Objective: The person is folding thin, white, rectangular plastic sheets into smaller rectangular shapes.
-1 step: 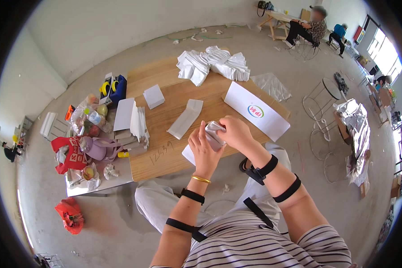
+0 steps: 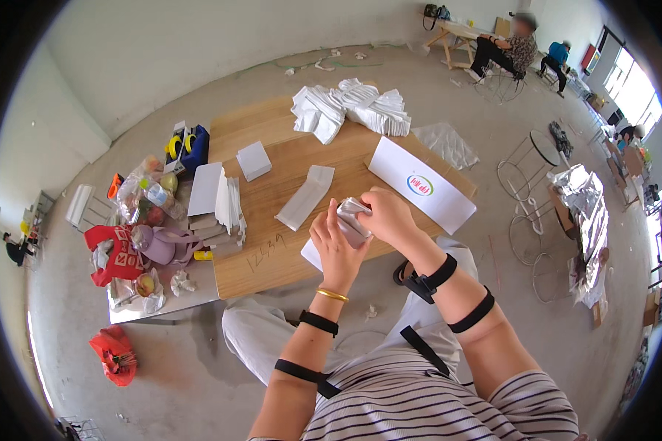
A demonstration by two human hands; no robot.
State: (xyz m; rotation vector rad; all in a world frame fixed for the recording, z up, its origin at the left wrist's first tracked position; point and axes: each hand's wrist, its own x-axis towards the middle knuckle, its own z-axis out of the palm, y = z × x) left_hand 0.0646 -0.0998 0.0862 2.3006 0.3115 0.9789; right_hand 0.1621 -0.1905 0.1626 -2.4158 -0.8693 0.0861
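Near the front edge of the wooden table [image 2: 272, 264], both my hands meet around a small whitish packet [image 2: 353, 220] with a shiny, creased top. My left hand [image 2: 338, 253] cups it from the left, with the index finger raised along its side. From the right, the bent fingers of my right hand [image 2: 388, 217] pinch its upper end. A white card [image 2: 311, 254] sticks out beneath my left hand. Just beyond lies a flat, long white paper sleeve [image 2: 307, 197]. To the right is a white box [image 2: 424, 185] with a round coloured logo.
White paper bags [image 2: 351, 109] are heaped at the table's far side. Stacked white sheets [image 2: 217, 197], a small white pile [image 2: 254, 160], a blue bin [image 2: 193, 151], a purple bag [image 2: 165, 244] and a red bag [image 2: 114, 253] are at left. Wire stools [image 2: 526, 169] stand right; people sit farther off.
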